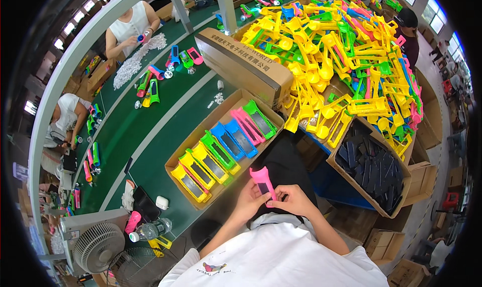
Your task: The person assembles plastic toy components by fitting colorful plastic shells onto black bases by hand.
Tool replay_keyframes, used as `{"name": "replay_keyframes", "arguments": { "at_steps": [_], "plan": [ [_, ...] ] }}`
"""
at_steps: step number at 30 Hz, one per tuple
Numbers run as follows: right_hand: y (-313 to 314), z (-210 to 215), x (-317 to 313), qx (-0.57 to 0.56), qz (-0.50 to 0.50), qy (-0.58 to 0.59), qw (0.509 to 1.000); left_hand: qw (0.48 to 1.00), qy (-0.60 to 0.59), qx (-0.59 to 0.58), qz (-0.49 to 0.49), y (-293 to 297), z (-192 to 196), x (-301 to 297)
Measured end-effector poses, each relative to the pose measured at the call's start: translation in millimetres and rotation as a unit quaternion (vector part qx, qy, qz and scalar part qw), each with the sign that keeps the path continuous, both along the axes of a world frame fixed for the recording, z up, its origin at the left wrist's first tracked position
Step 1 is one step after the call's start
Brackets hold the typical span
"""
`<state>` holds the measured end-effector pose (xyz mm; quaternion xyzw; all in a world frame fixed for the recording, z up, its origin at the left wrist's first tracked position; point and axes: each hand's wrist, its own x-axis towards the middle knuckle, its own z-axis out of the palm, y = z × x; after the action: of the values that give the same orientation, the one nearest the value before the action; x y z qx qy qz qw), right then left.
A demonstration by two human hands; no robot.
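Observation:
A pink plastic housing with a dark strip in its middle is held in front of my chest by both hands. My left hand grips its left side, fingers closed around it. From the right, my right hand pinches the lower end, thumb and fingertips closed on it. Just beyond my hands lies a shallow cardboard tray. In it stands a row of yellow, green, blue and pink housings fitted with dark panels. To the right, an open cardboard box holds many loose black panels.
A large heap of coloured housings rises at the far right behind a closed carton. On the green workbench lie finished-looking torches and white bits. A fan and a bottle are near left. Co-workers sit across.

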<state>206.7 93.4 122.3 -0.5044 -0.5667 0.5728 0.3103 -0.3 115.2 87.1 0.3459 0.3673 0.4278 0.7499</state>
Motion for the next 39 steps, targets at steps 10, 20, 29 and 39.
{"name": "replay_keyframes", "arguments": {
  "at_steps": [10,20,29,39],
  "plan": [
    [0,9,-18,0.037,-0.032,-0.029,0.998,0.999,0.016,0.017,0.028,-9,-4,-8],
    [107,45,-84,0.284,-0.075,-0.179,0.939,0.974,0.194,0.115,0.01,-2,-12,-33],
    [75,67,-82,0.336,0.012,-0.044,0.941,0.93,0.31,0.154,-0.121,-30,6,-24],
    [-44,289,13,0.795,-0.013,0.345,0.498,0.899,0.318,0.246,-0.173,31,29,25]
  ]
}}
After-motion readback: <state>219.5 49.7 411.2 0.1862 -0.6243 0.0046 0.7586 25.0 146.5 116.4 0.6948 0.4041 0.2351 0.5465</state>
